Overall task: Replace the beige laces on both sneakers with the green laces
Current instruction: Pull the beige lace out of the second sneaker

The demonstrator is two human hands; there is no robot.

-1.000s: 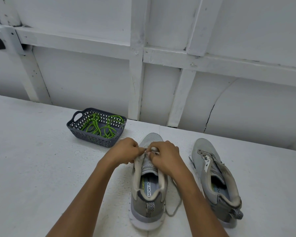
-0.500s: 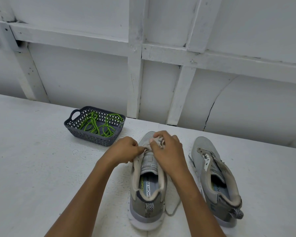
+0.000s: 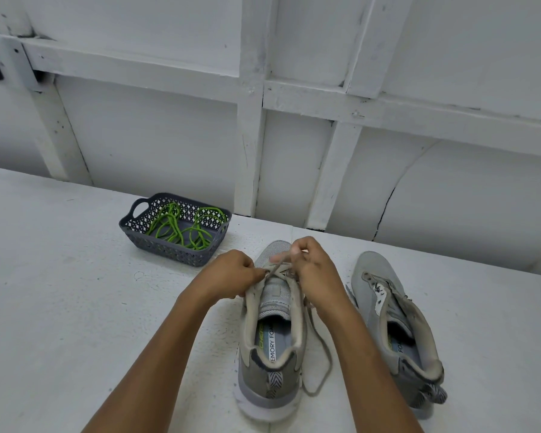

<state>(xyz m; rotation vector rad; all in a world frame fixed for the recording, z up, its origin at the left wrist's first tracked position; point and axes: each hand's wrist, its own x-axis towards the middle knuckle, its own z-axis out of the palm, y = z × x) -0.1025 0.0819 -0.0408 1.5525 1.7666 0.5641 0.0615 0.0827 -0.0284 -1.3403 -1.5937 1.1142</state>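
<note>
The gray sneaker [image 3: 272,364] stands on the white table [image 3: 60,307] right in front of me, long axis running away from me, toe to the wall, heel nearest, tongue bare. My left hand [image 3: 231,273] grips its left eyelet edge; my right hand [image 3: 313,267] pinches the beige lace [image 3: 324,354] at the toe-end eyelets, its loose end trailing beside the heel.

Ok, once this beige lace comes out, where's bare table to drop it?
The white tabletop is bare left of the left hand, nearer than the grey lattice basket. Crowded: between the held grey sneaker and its grey mate, where the beige lace trails.
</note>
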